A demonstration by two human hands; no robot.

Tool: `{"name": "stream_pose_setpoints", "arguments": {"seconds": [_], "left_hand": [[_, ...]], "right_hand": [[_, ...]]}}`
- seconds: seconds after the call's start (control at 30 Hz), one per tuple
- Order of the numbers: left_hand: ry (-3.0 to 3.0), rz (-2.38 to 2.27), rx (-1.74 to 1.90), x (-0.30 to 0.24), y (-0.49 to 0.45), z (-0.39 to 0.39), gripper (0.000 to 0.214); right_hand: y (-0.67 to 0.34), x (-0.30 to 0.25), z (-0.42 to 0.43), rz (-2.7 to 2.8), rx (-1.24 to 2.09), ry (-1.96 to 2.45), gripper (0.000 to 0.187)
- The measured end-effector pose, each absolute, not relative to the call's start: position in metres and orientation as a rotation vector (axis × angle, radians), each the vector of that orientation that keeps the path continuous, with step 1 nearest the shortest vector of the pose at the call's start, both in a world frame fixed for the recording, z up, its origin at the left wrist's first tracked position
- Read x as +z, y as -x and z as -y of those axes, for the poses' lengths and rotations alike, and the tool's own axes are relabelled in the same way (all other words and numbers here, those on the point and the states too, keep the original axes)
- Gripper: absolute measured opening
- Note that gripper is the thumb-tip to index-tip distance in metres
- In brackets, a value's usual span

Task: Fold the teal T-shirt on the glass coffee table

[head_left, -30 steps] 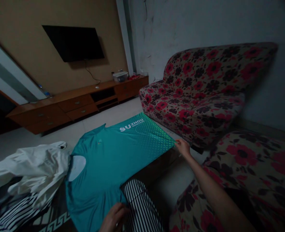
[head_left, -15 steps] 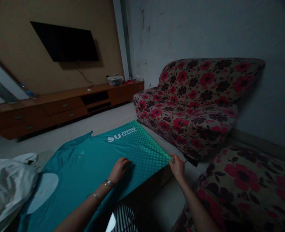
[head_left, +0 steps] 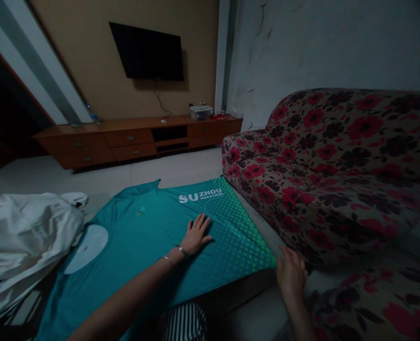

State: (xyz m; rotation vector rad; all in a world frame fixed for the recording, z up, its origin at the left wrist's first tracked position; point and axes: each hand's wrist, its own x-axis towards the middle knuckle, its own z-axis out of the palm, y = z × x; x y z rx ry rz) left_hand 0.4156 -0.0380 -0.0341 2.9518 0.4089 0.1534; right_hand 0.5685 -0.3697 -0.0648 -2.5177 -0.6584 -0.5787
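Note:
A teal short-sleeved shirt [head_left: 149,237] with a green dotted panel and white "SUZHOU MARATHON" lettering lies spread flat, its back facing up. My left hand [head_left: 196,234] rests palm down on the shirt with its fingers spread, and thin bracelets circle that wrist. My right hand [head_left: 291,274] is just beyond the shirt's lower right corner [head_left: 272,263], fingers loosely curled. I cannot tell whether it holds the fabric. A pale oval shows at the shirt's neck opening [head_left: 87,248].
A crumpled white cloth [head_left: 21,237] lies left of the shirt, and striped fabric [head_left: 185,322] shows below it. A red floral sofa [head_left: 320,175] stands to the right. A low wooden cabinet [head_left: 135,142] stands beyond the tiled floor [head_left: 174,168], under a wall-mounted television [head_left: 146,51].
My left hand has come from the shirt's near edge to lie flat on its middle. My right hand no longer clearly pinches the corner and sits lower. The view has turned.

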Motion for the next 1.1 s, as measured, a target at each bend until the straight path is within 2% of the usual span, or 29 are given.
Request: {"name": "stream_pose_setpoints", "arguments": {"seconds": [0.13, 0.23, 0.4, 0.5, 0.63, 0.77, 0.97, 1.1], "left_hand": [[-2.951, -0.481, 0.173, -0.028, -0.375, 0.040, 0.068], [-2.970, -0.684, 0.239, -0.034, -0.309, 0.026, 0.065], [-2.874, -1.319, 0.286, -0.050, -0.177, -0.035, 0.056], [-2.849, -1.486, 0.256, -0.049, -0.139, -0.083, 0.054], [-2.884, -1.448, 0.260, -0.038, -0.161, -0.153, 0.055], [-2.797, -1.554, 0.234, -0.037, -0.204, -0.218, 0.055], [-2.784, -1.647, 0.024, -0.062, -0.206, -0.253, 0.058], [-2.784, -1.630, 0.027, -0.065, -0.202, -0.253, 0.060]], "right_hand": [[-0.579, -0.057, 0.332, 1.061, -0.468, 2.362, 0.040], [-0.602, -0.058, 0.288, 1.236, -0.370, 2.309, 0.041], [-0.658, -0.062, 0.188, 1.400, -0.244, 2.353, 0.042], [-0.685, -0.061, 0.115, 1.481, -0.202, 2.357, 0.042], [-0.701, -0.067, 0.020, 1.508, -0.170, 2.387, 0.044], [-0.714, -0.086, -0.041, 1.560, -0.154, 2.430, 0.047], [-0.769, -0.118, -0.070, 1.447, -0.231, 2.480, 0.049], [-0.784, -0.113, -0.070, 1.395, -0.241, 2.505, 0.050]]}}
